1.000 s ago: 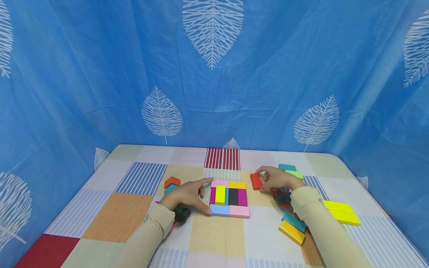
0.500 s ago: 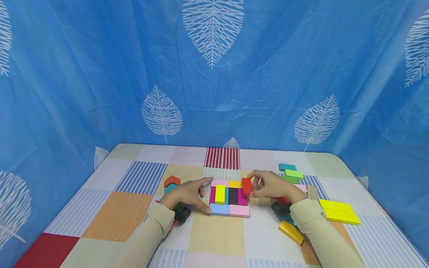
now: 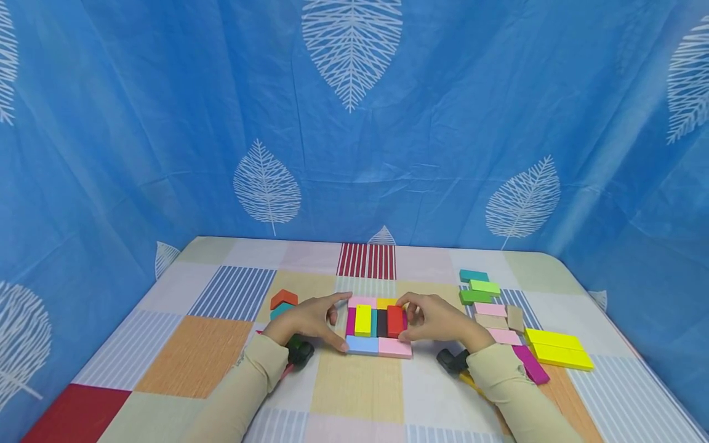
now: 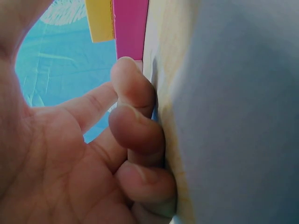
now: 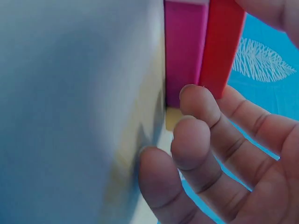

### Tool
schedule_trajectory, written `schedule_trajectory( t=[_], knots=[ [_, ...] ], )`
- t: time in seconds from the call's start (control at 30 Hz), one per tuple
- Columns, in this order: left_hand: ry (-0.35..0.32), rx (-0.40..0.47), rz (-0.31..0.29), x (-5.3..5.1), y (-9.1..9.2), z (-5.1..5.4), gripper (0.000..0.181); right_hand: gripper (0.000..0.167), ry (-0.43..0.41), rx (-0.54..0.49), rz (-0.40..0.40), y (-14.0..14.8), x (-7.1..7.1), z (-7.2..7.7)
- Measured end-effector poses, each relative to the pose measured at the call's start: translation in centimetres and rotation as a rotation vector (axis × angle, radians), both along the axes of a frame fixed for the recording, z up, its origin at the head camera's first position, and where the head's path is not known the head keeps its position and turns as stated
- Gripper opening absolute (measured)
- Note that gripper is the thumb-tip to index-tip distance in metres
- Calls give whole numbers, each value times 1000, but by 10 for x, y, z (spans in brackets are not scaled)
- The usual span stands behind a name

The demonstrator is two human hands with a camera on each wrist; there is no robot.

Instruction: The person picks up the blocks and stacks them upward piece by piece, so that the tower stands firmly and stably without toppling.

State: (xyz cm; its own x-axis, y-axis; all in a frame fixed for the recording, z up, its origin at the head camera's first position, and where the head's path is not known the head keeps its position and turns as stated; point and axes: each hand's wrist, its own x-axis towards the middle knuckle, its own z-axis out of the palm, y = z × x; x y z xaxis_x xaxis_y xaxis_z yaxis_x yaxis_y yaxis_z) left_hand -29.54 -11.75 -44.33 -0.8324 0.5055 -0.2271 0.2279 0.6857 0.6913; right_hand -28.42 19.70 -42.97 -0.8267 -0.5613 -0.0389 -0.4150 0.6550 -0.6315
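Observation:
A flat rectangle of coloured blocks lies mid-table, with a light blue block (image 3: 362, 345) and a pink block (image 3: 395, 347) along its near side. On top stands a yellow block (image 3: 363, 320) at the left. My right hand (image 3: 437, 319) pinches a red block (image 3: 395, 321) by its ends, over the magenta block (image 5: 183, 53) seen in the right wrist view. My left hand (image 3: 310, 320) spans the rectangle's left side, thumb and index finger at its corners; in the left wrist view its other fingers are bent beside a magenta block (image 4: 131, 30).
Orange (image 3: 284, 299) and teal (image 3: 281, 311) blocks lie beyond my left wrist. To the right are teal (image 3: 473, 275), green (image 3: 474, 297), pink (image 3: 490, 309), tan (image 3: 515, 319), magenta (image 3: 532, 365) and yellow (image 3: 562, 349) blocks. A blue leaf-patterned curtain surrounds the table.
My right hand has carried the red block leftward from the table onto the right part of the rectangle. My left hand has stayed in place.

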Motion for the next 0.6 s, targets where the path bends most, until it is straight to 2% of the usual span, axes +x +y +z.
schedule_trajectory(
  t=[0.3,0.6],
  knots=[
    [-1,-5,10,1,1,0,110,61,-23,-9,-14,-4,2,-3],
    [1,-6,8,1,1,2,110,60,-24,-27,6,-3,4,-3]
  ],
)
